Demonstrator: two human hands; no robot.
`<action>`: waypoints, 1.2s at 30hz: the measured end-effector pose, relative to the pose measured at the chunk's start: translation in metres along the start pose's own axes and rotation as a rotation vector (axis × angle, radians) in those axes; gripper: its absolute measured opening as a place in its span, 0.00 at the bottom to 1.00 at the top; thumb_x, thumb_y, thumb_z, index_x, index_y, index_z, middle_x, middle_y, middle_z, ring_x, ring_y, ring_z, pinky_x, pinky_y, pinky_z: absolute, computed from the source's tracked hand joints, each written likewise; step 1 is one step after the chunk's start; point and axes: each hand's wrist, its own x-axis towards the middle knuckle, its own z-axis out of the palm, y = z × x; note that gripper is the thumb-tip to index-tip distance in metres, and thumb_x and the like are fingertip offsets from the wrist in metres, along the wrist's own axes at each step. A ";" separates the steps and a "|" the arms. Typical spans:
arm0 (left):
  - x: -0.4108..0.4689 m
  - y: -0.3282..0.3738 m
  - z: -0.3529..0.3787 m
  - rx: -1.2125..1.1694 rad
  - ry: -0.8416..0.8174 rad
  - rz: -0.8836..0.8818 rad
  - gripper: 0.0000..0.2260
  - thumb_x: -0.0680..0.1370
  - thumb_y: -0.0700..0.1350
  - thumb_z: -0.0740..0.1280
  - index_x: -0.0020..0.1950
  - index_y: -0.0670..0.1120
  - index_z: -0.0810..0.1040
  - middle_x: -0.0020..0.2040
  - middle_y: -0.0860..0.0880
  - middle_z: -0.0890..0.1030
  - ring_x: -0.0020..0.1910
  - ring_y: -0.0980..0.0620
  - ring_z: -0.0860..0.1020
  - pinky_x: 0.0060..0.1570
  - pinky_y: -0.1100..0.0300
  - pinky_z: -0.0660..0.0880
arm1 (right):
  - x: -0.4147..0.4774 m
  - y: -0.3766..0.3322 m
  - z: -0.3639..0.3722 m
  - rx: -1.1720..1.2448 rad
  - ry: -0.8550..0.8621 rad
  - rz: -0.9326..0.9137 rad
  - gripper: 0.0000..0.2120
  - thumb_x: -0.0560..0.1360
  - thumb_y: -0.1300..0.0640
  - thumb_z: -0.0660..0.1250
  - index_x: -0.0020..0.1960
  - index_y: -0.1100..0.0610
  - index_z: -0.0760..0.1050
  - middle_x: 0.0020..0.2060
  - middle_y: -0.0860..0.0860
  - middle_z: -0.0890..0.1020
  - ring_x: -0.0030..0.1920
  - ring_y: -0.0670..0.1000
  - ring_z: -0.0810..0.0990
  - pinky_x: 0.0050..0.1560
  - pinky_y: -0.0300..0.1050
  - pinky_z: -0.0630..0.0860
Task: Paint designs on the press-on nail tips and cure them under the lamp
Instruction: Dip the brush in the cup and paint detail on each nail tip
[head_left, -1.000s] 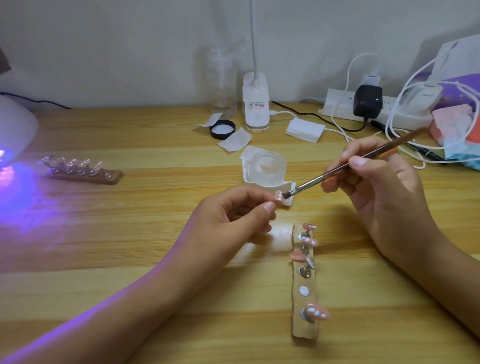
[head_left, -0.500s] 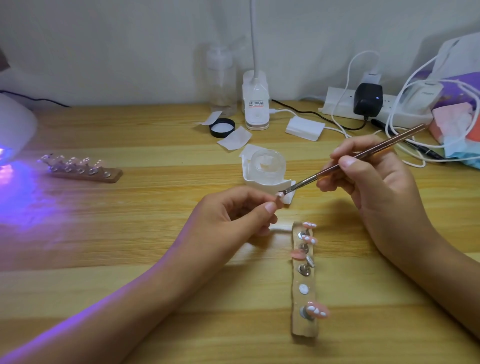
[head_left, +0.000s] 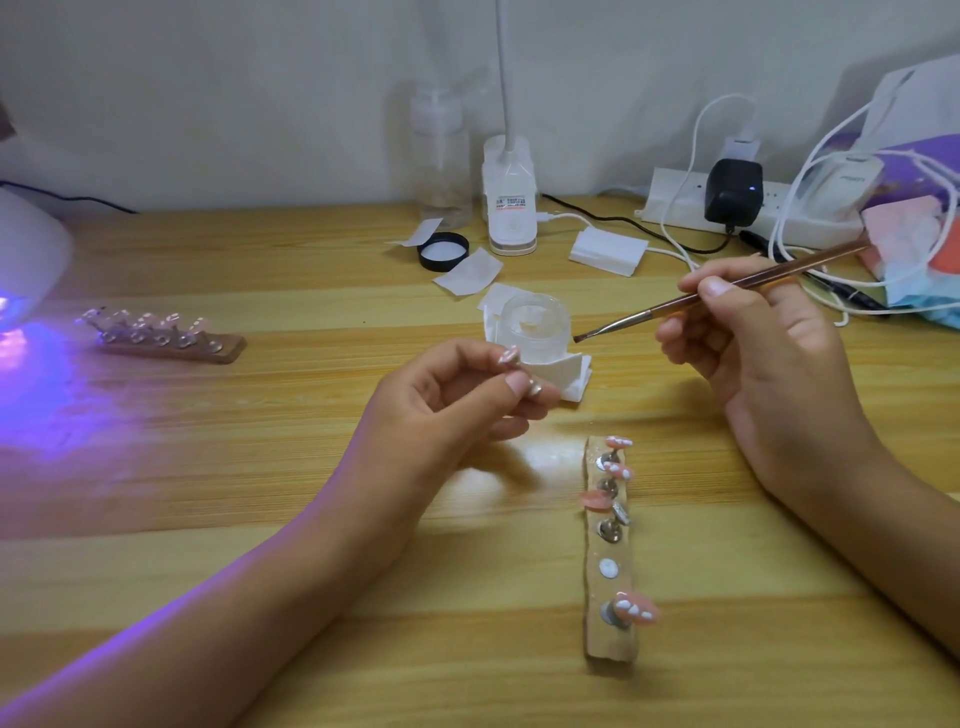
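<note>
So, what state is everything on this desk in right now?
left hand, pinching a mounted nail tip.
right hand, holding the brush, bristles off the nail tip.
clear jar, open.
black lid, off, lying on the desk.
curing lamp, glowing purple.
near holder, one slot empty.
far holder, outside the lamp.

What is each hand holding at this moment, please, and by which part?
The left hand pinches the small stand under a nail tip; the right hand grips the brush at mid-handle.
</note>
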 end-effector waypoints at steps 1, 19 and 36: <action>-0.001 0.001 -0.001 0.018 -0.027 0.011 0.04 0.72 0.44 0.71 0.42 0.53 0.81 0.43 0.50 0.86 0.44 0.55 0.83 0.42 0.66 0.77 | 0.000 0.000 0.000 0.007 0.008 0.005 0.05 0.78 0.57 0.61 0.48 0.53 0.76 0.33 0.47 0.82 0.38 0.46 0.81 0.42 0.39 0.78; -0.018 -0.003 0.007 0.871 -0.439 0.443 0.04 0.74 0.50 0.74 0.45 0.51 0.86 0.36 0.54 0.72 0.41 0.58 0.69 0.43 0.70 0.63 | 0.001 0.002 -0.002 0.001 0.020 0.027 0.05 0.78 0.56 0.62 0.48 0.52 0.77 0.34 0.48 0.82 0.38 0.46 0.81 0.41 0.38 0.78; -0.035 -0.006 0.010 0.998 -0.556 0.571 0.07 0.76 0.51 0.73 0.53 0.55 0.86 0.41 0.56 0.76 0.36 0.65 0.67 0.36 0.72 0.63 | 0.000 0.001 0.000 -0.009 0.023 0.029 0.04 0.76 0.56 0.63 0.48 0.53 0.76 0.33 0.48 0.82 0.37 0.46 0.81 0.39 0.38 0.77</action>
